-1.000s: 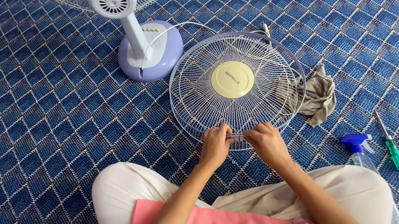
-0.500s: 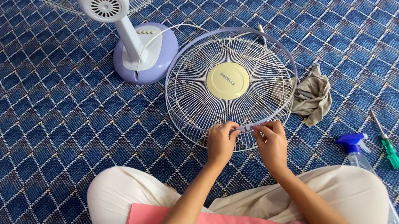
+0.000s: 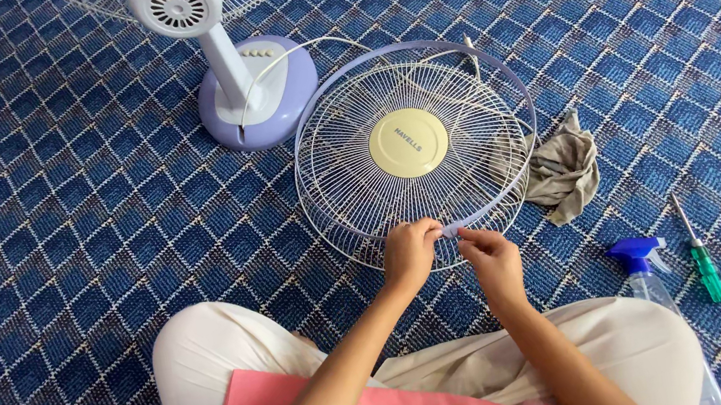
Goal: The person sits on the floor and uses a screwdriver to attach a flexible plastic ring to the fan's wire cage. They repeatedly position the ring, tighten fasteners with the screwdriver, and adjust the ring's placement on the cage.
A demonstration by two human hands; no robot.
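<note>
A round white wire fan guard (image 3: 356,174) with a cream centre disc lies on the blue carpet in front of my knees. A lilac plastic rim band (image 3: 516,94) circles its far and right side, partly off the wire. My left hand (image 3: 411,254) pinches the guard's near edge. Beside it, my right hand (image 3: 491,259) pinches the near end of the lilac band. The two hands almost touch.
A table fan with a lilac base (image 3: 263,93) and white stand (image 3: 220,57) rises at the back, its cord running toward the guard. A grey rag (image 3: 565,167) lies to the right, then a green-handled screwdriver (image 3: 704,256) and a blue-topped spray bottle (image 3: 642,270).
The view has shifted slightly. My hands stay at the guard's near edge, fingers working closer together on the band's end. The guard has barely moved.
</note>
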